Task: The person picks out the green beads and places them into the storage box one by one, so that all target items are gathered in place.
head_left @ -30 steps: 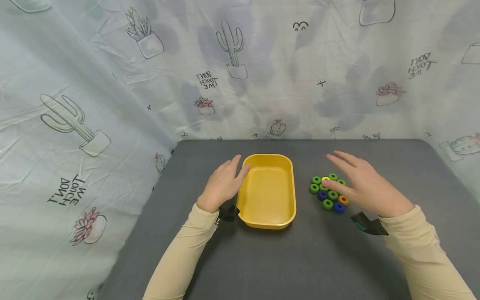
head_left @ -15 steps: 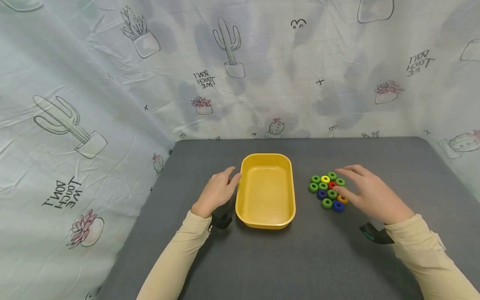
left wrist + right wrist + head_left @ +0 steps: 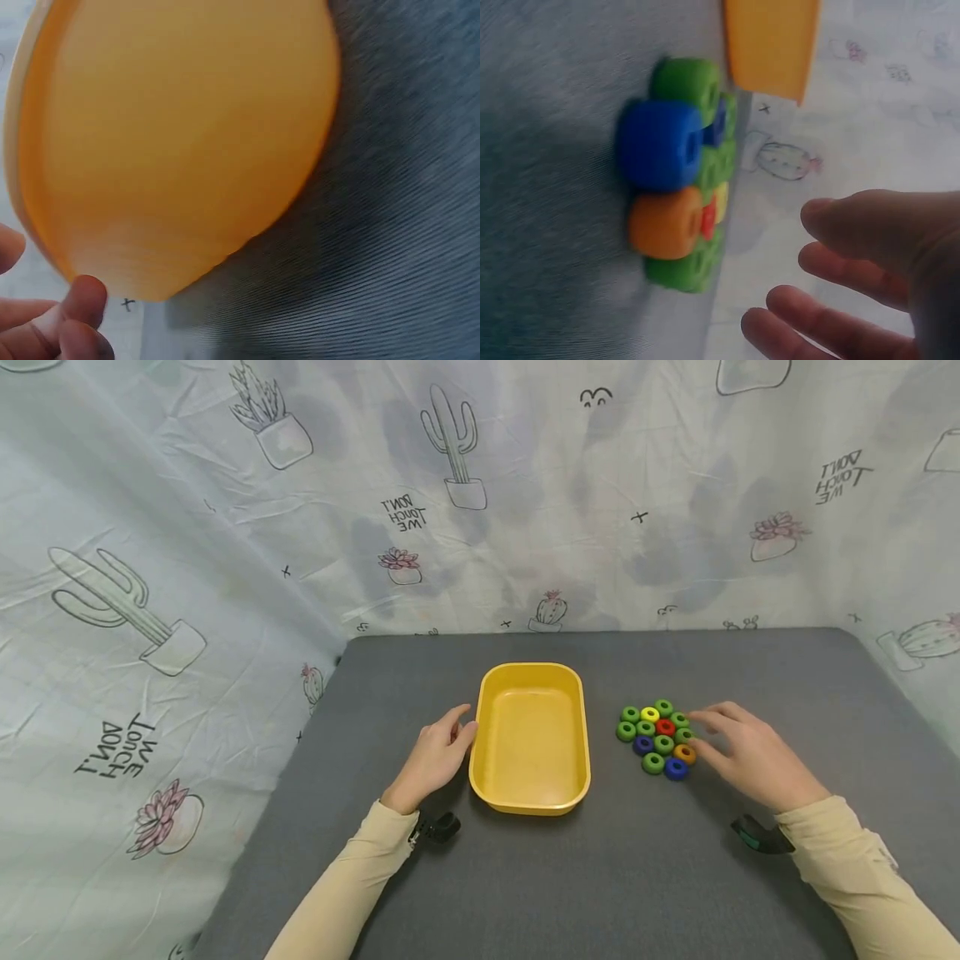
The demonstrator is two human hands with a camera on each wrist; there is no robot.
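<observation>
Head view, tray: the yellow tray (image 3: 531,752) lies on the grey table (image 3: 570,877), between your two hands.
Head view, left hand: your left hand (image 3: 431,762) is just beside the tray's left rim, fingers loosely bent and gripping nothing; whether the thumb touches the rim you cannot tell from here.
Head view, rings: thirteen rings (image 3: 657,748) sit clustered right of the tray, eight green, one yellow, one red, one orange, two blue.
Head view, right hand: your right hand (image 3: 750,758) hovers at the cluster's right edge, thumb and fingers parted around nothing.
Head view, backdrop: a cactus-print cloth (image 3: 525,552) hangs behind the table.
Left wrist view, fingertips: yours show by the tray's edge, relaxed; contact is unclear.
Right wrist view, rings: the blue and orange ones are nearest you, with your parted fingers apart from them.
</observation>
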